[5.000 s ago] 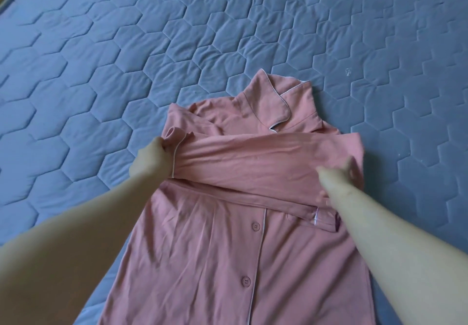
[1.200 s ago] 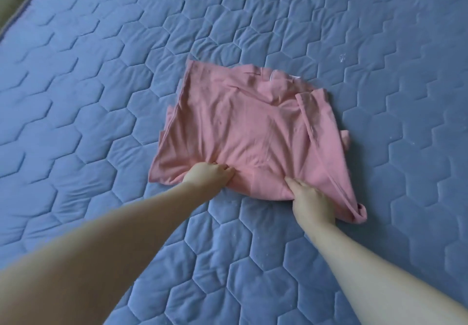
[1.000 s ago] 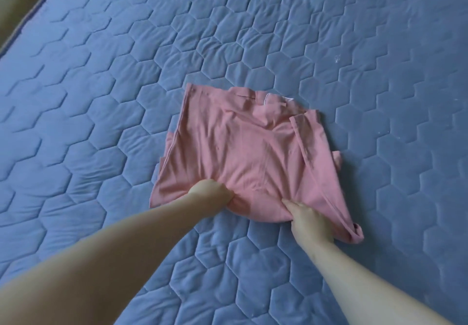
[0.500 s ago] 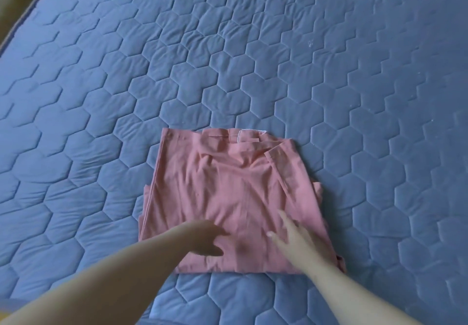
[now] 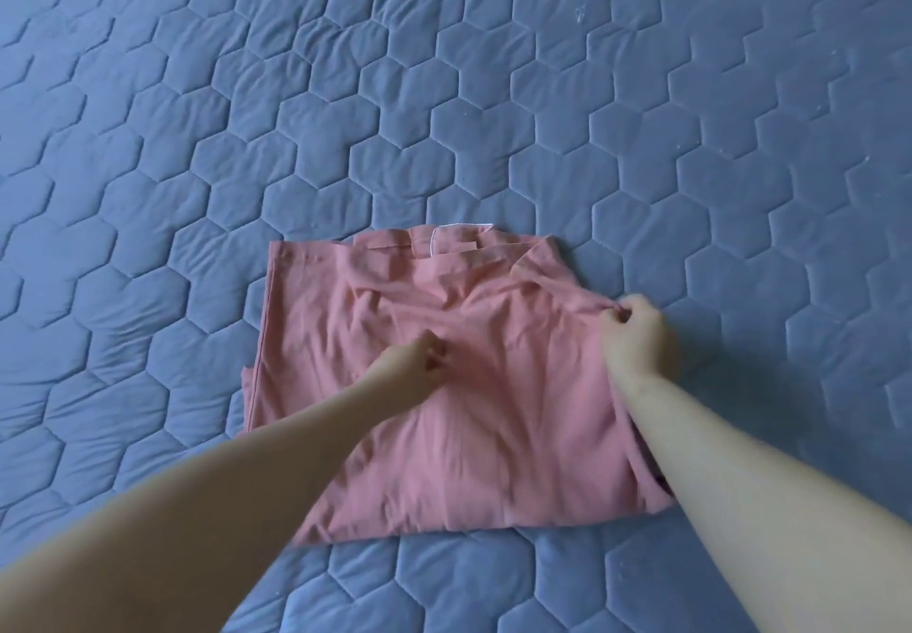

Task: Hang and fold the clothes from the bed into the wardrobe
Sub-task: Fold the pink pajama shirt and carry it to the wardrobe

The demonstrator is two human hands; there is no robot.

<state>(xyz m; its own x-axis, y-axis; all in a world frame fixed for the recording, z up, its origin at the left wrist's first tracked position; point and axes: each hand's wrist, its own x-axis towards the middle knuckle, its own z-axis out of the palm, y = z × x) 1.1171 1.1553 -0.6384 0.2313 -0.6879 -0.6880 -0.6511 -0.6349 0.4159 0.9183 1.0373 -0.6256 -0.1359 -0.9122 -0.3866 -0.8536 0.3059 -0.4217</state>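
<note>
A pink shirt [image 5: 345,316], folded into a rough rectangle, lies flat on the blue quilted bed [image 5: 345,114], with a bit of white piping showing at its far edge. My right hand [image 5: 634,333] pinches the shirt's right edge near the far corner, and the cloth is pulled taut toward it. My left hand [image 5: 412,368] rests on the middle of the shirt with its fingers curled into the fabric; it is blurred. Both forearms reach in from the bottom of the view and cover part of the shirt's near side.
The hexagon-stitched mattress cover fills the whole view around the shirt. No wardrobe, hanger or other garment shows.
Both hands moved up the folded shirt from its near edge. My right hand went from lying flat to pinching the right edge. The view shifted closer.
</note>
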